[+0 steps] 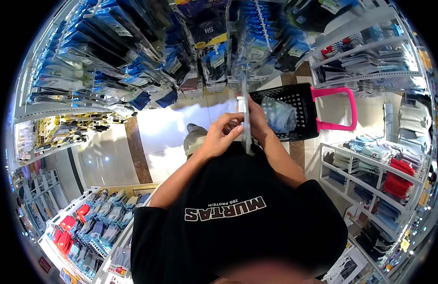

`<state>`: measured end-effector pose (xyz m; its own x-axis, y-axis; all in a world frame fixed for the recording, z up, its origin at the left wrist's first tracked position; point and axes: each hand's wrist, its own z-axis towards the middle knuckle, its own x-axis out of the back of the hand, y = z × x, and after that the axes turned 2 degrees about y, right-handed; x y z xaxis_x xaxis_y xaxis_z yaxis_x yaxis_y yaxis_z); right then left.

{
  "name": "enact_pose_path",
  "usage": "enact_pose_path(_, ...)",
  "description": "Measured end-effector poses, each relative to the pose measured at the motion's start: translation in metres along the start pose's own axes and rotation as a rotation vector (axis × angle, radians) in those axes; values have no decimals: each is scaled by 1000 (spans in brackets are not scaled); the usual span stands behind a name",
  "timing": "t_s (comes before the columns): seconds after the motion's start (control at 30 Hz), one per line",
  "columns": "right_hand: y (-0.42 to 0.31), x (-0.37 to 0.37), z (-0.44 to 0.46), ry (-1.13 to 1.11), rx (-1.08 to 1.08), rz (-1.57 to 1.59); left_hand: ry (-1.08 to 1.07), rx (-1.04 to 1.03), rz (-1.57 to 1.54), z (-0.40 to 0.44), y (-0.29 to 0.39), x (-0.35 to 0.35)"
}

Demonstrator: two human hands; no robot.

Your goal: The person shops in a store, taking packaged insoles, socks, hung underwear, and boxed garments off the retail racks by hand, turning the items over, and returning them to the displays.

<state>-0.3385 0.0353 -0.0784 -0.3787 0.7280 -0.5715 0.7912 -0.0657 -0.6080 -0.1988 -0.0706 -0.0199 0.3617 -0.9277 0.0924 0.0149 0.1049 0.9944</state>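
A thin, flat plastic package [247, 128] stands edge-on in front of my chest, so its front is hidden from me. My right hand [258, 118] grips it from the right side, with part of the fingers behind it. On the other side, my left hand [222, 133] has its fingers bent and its fingertips and thumb against the package. A small white piece [241, 104] shows at the package's left face, just above my left fingertips. Beyond my right hand, a black shopping basket [302, 106] with a pink handle [352, 109] holds a clear plastic-wrapped item [279, 115].
Packaged goods [119, 52] hang on hooks along the rack ahead. Shelves of folded packs [365, 61] stand at the right, above a low white rack [370, 182]. A display bin [93, 232] of small packs stands at the lower left. Tiled floor [171, 120] lies between.
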Motion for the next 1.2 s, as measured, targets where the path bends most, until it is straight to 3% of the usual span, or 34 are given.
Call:
enact_pose_path(0.07,5,16,9,-442,-2,172,0,91,-105,-1,5,0)
enact_pose_path(0.1,8,4,-7,-510,6,387,15,157,-184,-1,6,0)
enact_pose_path(0.13,2,1,-2,-706,-108,581,27,224,-263,-1,9,0)
enact_pose_path(0.4,4,-14,-12,-746,-176,647,146,300,-198,-8,-16,12)
enact_pose_path(0.5,9,-8,-16,-507,31,322,185,305,-371,-7,-12,8)
enact_pose_path(0.53,3,-7,-9,-294,-7,87,208,308,-403,-5,-8,7)
enact_pose_path(0.6,2,-22,0,148,93,20,259,315,-465,-2,-3,7)
enact_pose_path(0.63,1,-18,1,201,192,-173,232,326,-392,-2,-5,10)
enact_pose_path(0.7,0,-14,0,149,250,-165,174,353,-248,-5,-16,15)
enact_pose_path(0.97,-14,-1,-6,-6,304,-162,130,410,-325,-2,-29,12)
enact_pose_path(1.13,-52,27,-3,110,471,-29,230,329,-181,-1,-33,2)
enact_pose_path(1.2,-72,64,11,236,574,-220,221,347,-146,-6,-47,8)
